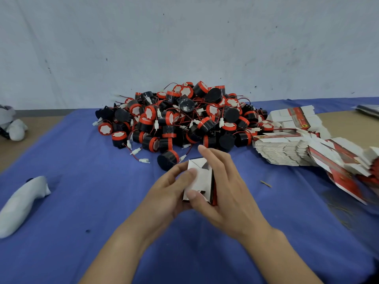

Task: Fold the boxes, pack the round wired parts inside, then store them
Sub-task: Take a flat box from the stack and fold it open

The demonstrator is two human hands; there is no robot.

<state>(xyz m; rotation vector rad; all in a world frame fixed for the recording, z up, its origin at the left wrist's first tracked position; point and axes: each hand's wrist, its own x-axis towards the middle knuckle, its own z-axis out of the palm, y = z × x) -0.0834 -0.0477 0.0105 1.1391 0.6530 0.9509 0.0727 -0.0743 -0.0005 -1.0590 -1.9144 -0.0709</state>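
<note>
Two hands [164, 197] [225, 193], one box [202, 181], one parts heap [180, 117], many flat cartons [287, 152], two white bundles [22, 203] [14, 126].

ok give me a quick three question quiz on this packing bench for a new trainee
1. True or false: the left hand and the right hand both hold the partly folded box.
2. Seen from the head camera, the stack of flat boxes lies on which side of the pile of round wired parts? A: left. B: right. C: on top of it.
3. Fill in: the cloth that covers the table is ___.

Key: 1 true; 2 B; 3 blue.
</note>
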